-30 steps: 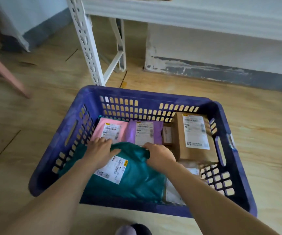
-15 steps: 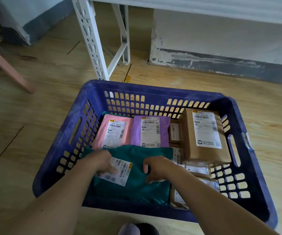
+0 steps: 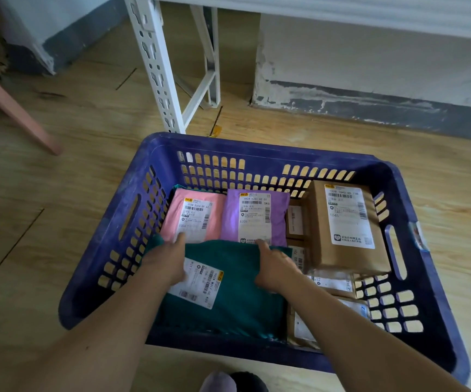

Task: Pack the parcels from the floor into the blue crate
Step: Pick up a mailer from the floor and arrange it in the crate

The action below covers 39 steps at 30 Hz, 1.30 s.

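Inside the blue crate (image 3: pixel 121 210), a teal bag (image 3: pixel 237 295) is pressed flat by both hands. It lies in the near left part of the crate, label (image 3: pixel 200 284) up, its far edge overlapping the near ends of the pink bag (image 3: pixel 197 213) and the purple bag (image 3: pixel 256 216), which are set side by side against the far wall. The left hand (image 3: pixel 166 261) is laid palm down over the teal bag's far left corner and part of its label, fingers extended, with a fingertip reaching onto the pink bag's label. The right hand (image 3: pixel 273 267) is laid flat on the bag's far right edge, fingers stretched towards the purple bag; nothing is pinched by either hand. Just right of the right hand, a tall box (image 3: pixel 347 227) is seen in the far right corner, with smaller boxes (image 3: pixel 296 222) wedged between it and the purple bag. More cardboard parcels (image 3: pixel 330 281) are packed along the right side beneath the right forearm. The crate is set on a wooden floor (image 3: pixel 59 193), near a white rack leg (image 3: pixel 155 66).
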Motion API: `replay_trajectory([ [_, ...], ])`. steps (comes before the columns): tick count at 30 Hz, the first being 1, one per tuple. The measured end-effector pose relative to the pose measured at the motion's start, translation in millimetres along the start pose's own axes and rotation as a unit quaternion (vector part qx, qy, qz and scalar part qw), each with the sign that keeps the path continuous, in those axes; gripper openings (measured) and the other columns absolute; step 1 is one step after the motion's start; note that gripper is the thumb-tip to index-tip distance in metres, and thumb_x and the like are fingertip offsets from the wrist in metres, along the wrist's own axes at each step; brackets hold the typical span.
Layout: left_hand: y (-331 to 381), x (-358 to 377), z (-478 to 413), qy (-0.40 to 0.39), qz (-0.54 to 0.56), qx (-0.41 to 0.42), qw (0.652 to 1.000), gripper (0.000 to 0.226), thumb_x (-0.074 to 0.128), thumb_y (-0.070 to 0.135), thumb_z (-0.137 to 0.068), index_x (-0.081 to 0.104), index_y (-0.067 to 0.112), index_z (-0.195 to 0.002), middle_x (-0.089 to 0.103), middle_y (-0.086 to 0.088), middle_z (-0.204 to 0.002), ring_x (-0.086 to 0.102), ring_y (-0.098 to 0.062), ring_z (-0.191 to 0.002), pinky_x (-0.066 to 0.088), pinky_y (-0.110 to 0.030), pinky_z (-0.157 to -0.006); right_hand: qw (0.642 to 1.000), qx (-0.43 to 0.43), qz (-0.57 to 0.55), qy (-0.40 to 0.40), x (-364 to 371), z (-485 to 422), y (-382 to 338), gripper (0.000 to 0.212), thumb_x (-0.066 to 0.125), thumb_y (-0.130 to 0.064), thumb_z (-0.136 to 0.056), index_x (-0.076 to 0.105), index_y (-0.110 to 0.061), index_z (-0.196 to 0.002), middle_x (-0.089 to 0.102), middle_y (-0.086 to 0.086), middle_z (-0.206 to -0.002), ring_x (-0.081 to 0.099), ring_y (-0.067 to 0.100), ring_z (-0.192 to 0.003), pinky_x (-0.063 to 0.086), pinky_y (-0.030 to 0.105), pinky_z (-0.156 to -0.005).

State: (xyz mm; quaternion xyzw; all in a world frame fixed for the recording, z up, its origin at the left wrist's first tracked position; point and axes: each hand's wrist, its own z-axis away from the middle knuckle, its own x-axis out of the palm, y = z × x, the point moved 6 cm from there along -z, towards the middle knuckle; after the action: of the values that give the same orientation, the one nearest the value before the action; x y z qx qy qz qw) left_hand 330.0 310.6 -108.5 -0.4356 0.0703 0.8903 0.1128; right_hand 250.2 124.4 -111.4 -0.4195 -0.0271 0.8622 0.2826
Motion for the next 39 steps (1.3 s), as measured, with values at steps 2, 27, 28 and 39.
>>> replay_trajectory([
  [2, 16, -19, -1, 0.093, -0.041, 0.066, 0.993, 0.079, 0.067, 0.018, -0.081, 0.018, 0.023, -0.144, 0.046, -0.006, -0.121, 0.052, -0.021, -0.101, 0.05, -0.031, -0.076, 1.0, 0.0, -0.001, -0.006, -2, -3, 4, 0.087, 0.06, -0.009, -0.083, 0.005, -0.024, -0.148, 0.051, 0.015, -0.125, 0.054, 0.031, -0.112, 0.05, 0.04, -0.092],
  [27, 86, -13, -20, -0.079, -0.114, 0.162, 0.977, 0.082, 0.059, 0.056, -0.081, 0.018, 0.031, -0.149, 0.013, -0.002, -0.156, 0.011, -0.028, -0.144, 0.028, -0.046, -0.113, 0.998, -0.037, -0.025, -0.033, -34, -4, 15, 0.07, 0.069, -0.022, -0.081, 0.033, -0.019, -0.141, 0.05, 0.009, -0.135, 0.05, 0.028, -0.121, 0.046, 0.04, -0.1],
  [28, 91, -19, -14, -0.073, -0.127, 0.158, 0.977, 0.076, 0.058, 0.055, -0.083, 0.026, 0.029, -0.147, 0.024, -0.004, -0.152, 0.023, -0.028, -0.14, 0.033, -0.044, -0.11, 0.998, -0.039, -0.04, -0.019, -42, 4, 17, 0.065, 0.068, -0.022, -0.082, 0.038, -0.02, -0.14, 0.052, 0.007, -0.134, 0.051, 0.026, -0.12, 0.047, 0.039, -0.1],
  [39, 175, -103, 76, 0.07, -0.071, 0.227, 0.969, 0.04, 0.056, 0.034, -0.09, 0.053, 0.024, -0.128, 0.049, -0.002, -0.132, 0.049, -0.022, -0.119, 0.041, -0.034, -0.092, 0.968, -0.05, -0.188, 0.161, -129, 119, 53, 0.028, 0.059, -0.014, -0.088, 0.064, -0.019, -0.116, 0.062, 0.001, -0.1, 0.055, 0.011, -0.085, 0.039, 0.012, -0.059],
])
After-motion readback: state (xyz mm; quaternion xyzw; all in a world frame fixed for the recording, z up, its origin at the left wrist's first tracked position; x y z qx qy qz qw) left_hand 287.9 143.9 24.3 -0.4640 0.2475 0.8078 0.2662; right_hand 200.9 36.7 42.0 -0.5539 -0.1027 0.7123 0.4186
